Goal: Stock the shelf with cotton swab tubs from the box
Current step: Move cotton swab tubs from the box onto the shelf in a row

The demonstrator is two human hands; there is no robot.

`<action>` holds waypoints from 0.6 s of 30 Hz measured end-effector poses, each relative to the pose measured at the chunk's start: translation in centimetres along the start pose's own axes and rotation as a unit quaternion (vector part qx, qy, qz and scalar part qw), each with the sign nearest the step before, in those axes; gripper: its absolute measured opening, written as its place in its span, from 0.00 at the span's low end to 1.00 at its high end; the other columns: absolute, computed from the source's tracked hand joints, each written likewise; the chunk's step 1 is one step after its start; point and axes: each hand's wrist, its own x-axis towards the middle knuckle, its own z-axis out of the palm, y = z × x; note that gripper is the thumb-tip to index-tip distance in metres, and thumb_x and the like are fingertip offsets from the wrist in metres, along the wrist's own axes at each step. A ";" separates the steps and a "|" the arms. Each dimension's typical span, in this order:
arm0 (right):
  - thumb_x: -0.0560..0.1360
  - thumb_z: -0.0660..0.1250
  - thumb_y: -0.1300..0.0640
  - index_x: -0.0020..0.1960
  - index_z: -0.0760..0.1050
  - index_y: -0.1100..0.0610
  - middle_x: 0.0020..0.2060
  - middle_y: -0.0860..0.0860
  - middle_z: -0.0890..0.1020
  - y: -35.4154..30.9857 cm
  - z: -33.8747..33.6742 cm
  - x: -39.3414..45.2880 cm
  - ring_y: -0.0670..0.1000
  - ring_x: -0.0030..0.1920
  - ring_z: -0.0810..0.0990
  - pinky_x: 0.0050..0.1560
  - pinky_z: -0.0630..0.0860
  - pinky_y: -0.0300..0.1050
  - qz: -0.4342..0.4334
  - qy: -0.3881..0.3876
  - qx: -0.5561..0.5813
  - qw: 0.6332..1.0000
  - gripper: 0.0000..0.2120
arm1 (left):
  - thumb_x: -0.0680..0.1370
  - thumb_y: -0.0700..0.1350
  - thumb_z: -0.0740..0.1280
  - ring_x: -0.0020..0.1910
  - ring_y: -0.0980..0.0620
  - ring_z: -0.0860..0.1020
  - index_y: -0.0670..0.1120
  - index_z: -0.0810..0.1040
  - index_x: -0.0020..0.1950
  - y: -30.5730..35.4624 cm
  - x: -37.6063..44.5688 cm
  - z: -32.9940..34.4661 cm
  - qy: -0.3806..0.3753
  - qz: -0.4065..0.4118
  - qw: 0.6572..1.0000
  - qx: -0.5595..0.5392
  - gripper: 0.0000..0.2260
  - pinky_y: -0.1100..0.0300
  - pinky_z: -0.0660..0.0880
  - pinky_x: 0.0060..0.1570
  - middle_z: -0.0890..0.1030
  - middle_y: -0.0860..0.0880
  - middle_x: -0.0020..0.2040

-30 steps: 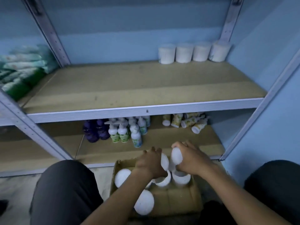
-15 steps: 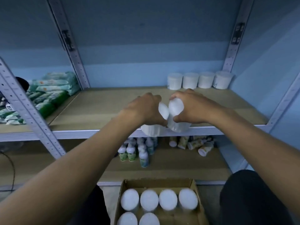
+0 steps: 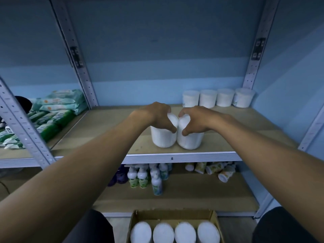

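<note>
From the head camera, the left hand (image 3: pixel 157 116) grips the top of one round white tub (image 3: pixel 162 138), and the right hand (image 3: pixel 196 120) grips another tub (image 3: pixel 190 140). Both smooth tubs stand upright and touching, near the front edge of the flat wooden shelf (image 3: pixel 112 130). Four more white tubs (image 3: pixel 217 98) stand in a row at the far right. Down below, the brown cardboard box (image 3: pixel 173 215) holds round white lids (image 3: pixel 174 232). Soft green packs (image 3: pixel 52 113) lie on the left.

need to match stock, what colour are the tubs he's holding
White, both tubs, seen in the head view.
</note>
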 end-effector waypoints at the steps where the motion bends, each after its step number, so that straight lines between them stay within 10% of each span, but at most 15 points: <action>1: 0.65 0.77 0.45 0.72 0.67 0.42 0.68 0.50 0.72 0.1 0.2 0.2 0.54 0.62 0.75 0.56 0.77 0.51 0.000 -0.006 -0.002 1.000 0.38 | 0.66 0.65 0.73 0.63 0.48 0.75 0.55 0.69 0.72 -0.1 0.2 0.3 -0.005 -0.001 1.000 0.000 0.37 0.51 0.75 0.59 0.75 0.52 0.67; 18: 0.64 0.81 0.48 0.76 0.59 0.39 0.68 0.51 0.71 1.0 1.6 0.3 0.57 0.64 0.74 0.59 0.77 0.55 -0.032 -0.041 -0.058 0.997 0.48 | 0.67 0.58 0.79 0.69 0.49 0.70 0.52 0.68 0.75 -1.3 0.8 2.7 0.006 0.034 0.999 -0.008 0.40 0.56 0.69 0.61 0.70 0.51 0.73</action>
